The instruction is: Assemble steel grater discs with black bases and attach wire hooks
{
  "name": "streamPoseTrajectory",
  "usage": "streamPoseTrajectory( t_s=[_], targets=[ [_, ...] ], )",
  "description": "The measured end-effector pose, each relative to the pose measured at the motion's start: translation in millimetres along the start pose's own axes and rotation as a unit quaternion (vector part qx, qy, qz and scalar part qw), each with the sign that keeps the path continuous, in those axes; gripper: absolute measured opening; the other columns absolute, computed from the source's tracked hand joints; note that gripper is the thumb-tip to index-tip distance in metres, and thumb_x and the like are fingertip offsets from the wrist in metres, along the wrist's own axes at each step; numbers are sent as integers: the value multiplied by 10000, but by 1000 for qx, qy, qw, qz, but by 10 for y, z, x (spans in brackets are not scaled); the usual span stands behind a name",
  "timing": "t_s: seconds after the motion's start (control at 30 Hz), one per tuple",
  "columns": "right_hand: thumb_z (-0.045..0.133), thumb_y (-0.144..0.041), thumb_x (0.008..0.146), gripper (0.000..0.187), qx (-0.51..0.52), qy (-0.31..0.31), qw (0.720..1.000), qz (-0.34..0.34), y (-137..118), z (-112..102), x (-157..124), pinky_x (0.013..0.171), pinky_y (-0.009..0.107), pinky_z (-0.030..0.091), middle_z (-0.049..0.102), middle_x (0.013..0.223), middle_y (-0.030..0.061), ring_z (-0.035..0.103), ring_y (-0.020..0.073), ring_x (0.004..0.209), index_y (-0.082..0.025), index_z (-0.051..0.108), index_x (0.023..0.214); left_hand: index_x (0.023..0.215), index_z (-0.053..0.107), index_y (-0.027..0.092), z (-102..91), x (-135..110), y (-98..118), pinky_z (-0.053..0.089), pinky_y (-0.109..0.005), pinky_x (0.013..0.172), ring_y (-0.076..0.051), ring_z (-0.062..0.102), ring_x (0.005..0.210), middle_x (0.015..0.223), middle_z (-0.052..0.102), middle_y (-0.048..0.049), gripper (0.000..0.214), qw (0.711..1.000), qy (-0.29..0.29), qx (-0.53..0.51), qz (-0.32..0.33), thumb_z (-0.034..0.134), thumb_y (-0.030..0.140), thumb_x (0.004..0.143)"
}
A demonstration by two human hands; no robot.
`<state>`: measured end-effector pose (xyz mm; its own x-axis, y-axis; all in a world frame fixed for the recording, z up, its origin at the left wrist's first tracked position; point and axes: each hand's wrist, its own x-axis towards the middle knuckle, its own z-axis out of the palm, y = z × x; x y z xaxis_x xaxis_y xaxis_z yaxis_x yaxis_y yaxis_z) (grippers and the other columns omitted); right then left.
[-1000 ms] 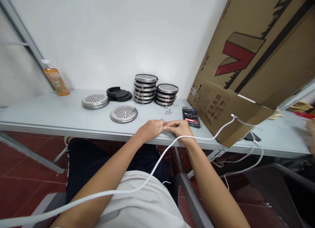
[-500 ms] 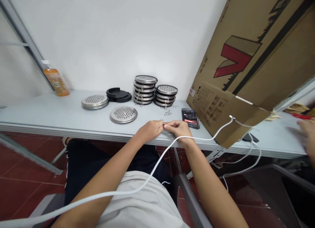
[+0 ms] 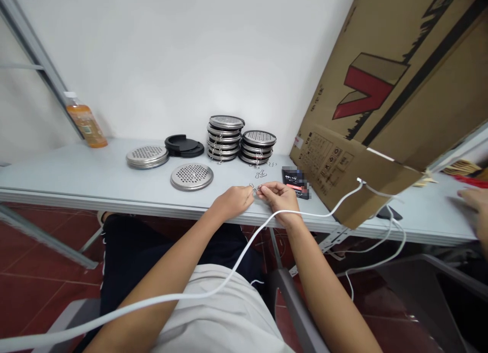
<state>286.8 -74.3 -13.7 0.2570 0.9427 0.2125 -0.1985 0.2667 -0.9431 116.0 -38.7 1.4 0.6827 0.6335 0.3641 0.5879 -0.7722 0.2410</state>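
My left hand [image 3: 233,200] and my right hand [image 3: 279,196] meet at the near edge of the grey table [image 3: 95,182]. Both pinch small wire clips [image 3: 254,188] held between their fingertips. More loose wire clips [image 3: 261,174] lie on the table just beyond. A single perforated metal disc [image 3: 191,176] lies flat to the left of my hands. Behind it stand two stacks of metal discs [image 3: 225,137] with clips hanging from them, and a further stack of discs [image 3: 147,156] sits at the left.
A black round lid [image 3: 184,145] lies by the stacks. An orange bottle [image 3: 84,120] stands at far left. A phone [image 3: 295,179] lies right of my hands. A large cardboard box [image 3: 385,98] leans over the table. A white cable [image 3: 267,226] crosses my arms. Another person's hand [image 3: 475,203] shows at right.
My right hand has shifted slightly up and away from the left, with the clips still pinched between them. The other person's hand at the right edge has moved a little.
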Motion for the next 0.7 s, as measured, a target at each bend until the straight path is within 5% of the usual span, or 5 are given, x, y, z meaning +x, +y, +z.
streamPoseTrajectory(
  t_s=[0.7],
  targets=[
    [854, -405, 621, 309, -44, -2, 998, -40, -18, 9, -37, 679, 307, 574, 722, 739, 36, 662, 152, 640, -184, 711, 781, 839, 585, 175, -54, 8, 30, 407, -285, 671, -179, 623, 713, 777, 666, -43, 239, 999, -27, 19, 33, 404, 257, 971]
  ],
)
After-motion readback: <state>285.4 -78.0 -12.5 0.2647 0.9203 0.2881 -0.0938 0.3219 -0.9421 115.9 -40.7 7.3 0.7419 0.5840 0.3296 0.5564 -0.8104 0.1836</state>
